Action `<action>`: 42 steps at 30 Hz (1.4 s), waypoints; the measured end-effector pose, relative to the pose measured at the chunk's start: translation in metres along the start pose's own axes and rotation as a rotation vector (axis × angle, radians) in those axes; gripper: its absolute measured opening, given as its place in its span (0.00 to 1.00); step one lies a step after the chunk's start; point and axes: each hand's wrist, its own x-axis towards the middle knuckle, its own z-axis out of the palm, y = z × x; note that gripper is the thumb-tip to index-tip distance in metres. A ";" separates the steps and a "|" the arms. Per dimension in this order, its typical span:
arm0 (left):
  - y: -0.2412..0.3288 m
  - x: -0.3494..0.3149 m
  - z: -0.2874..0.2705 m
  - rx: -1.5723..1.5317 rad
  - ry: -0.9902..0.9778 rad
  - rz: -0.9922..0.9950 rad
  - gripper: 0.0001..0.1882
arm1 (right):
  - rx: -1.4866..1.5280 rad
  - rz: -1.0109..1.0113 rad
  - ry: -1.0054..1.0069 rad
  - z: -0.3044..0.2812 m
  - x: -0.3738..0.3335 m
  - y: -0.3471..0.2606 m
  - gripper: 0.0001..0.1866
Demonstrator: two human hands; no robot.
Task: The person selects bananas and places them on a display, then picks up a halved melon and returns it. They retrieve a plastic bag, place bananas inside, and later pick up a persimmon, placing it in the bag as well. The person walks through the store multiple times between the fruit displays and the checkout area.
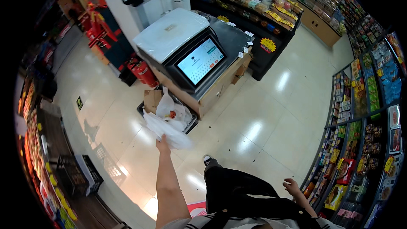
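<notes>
White bag (pixel 168 132) in left hand (pixel 162 144), right hand (pixel 291 186) well apart

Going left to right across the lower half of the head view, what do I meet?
Black crate → left hand holding a white plastic bag → shoe → right hand → red packet.

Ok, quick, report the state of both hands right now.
Left hand: closed, holding a white plastic bag.
Right hand: loosely open, fingers bent, nothing visible in it.
</notes>
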 end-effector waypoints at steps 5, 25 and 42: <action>-0.025 0.154 -0.030 0.597 0.232 -0.471 0.49 | -0.037 0.314 0.080 -0.014 0.001 -0.009 0.30; 0.047 -0.232 0.028 0.237 0.251 -0.749 0.17 | 0.061 0.020 -0.212 0.029 0.381 -0.320 0.32; -0.013 -0.333 -0.212 -0.393 0.584 -0.594 0.18 | -0.102 -0.493 -0.128 0.203 0.334 -0.503 0.35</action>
